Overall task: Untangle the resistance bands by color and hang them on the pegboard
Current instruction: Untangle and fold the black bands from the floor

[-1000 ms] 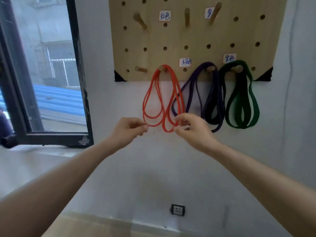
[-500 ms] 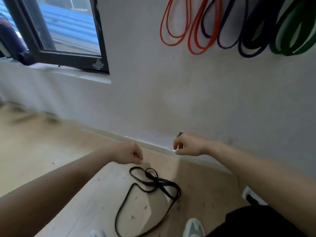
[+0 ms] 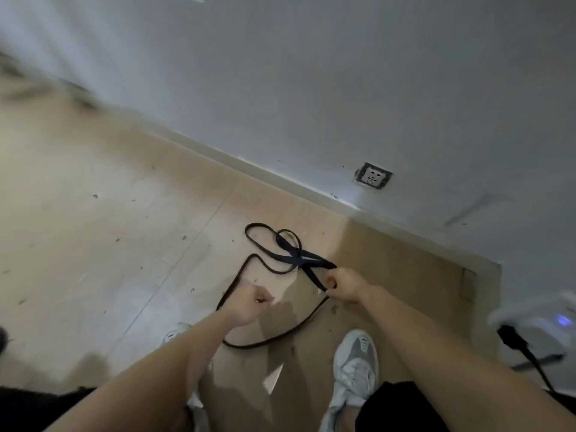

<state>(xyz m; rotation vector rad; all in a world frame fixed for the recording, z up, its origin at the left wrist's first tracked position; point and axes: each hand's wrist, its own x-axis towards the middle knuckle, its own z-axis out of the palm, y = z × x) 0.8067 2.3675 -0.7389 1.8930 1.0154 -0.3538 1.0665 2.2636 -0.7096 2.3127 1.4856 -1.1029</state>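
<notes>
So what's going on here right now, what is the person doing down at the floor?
The person is bent over a black resistance band that lies in tangled loops on the wooden floor, close to the wall socket. Their right hand grips the band where its strands cross, while most of it rests on the floor. The left hand is curled into a fist beside the band, with nothing visible in it.

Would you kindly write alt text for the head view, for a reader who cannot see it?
The person's right hand pinches a loop of a tangled black resistance band lying on the wooden floor near the wall, while the left hand hangs beside it, fingers curled. A wall socket and a pale shoe are also visible.
</notes>
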